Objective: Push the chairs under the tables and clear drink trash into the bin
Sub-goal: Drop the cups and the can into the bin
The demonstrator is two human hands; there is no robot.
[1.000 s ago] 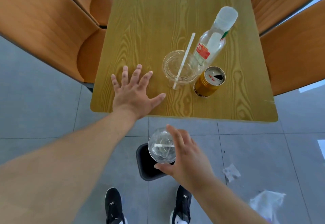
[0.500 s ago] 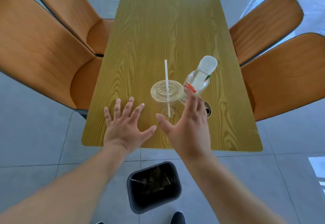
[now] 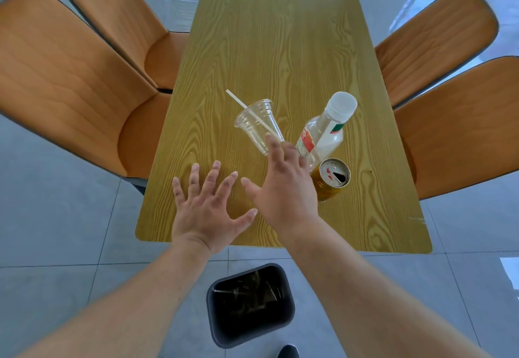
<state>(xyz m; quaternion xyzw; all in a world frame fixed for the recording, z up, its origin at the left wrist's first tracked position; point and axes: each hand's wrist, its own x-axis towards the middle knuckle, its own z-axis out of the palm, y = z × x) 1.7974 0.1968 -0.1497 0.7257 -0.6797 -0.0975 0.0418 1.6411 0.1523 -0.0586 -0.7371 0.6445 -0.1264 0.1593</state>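
A clear plastic cup [image 3: 259, 124] with a white straw [image 3: 238, 102] leans tilted to the far left on the wooden table [image 3: 280, 34]. My right hand [image 3: 283, 189] reaches over the cup's base; its fingertips touch the cup and its thumb stays apart. My left hand [image 3: 207, 206] lies flat on the table near the front edge, fingers spread. A clear bottle [image 3: 325, 133] with a white cap and a gold can [image 3: 332, 179] stand just right of my right hand. The black bin [image 3: 250, 304] sits on the floor below the table's front edge, between my arms.
Two orange chairs stand on the left, one near [image 3: 70, 90] and one far [image 3: 120, 15]. Two more are on the right, far [image 3: 432, 40] and near [image 3: 463, 127], all with seats tucked at the table's sides. Grey floor tiles surround the table. My shoe [image 3: 288, 352] shows beside the bin.
My right hand held a cup over the bin, then came up empty to the table. The cup with the straw, upright before, now tilts to the far left. My left hand stayed flat.
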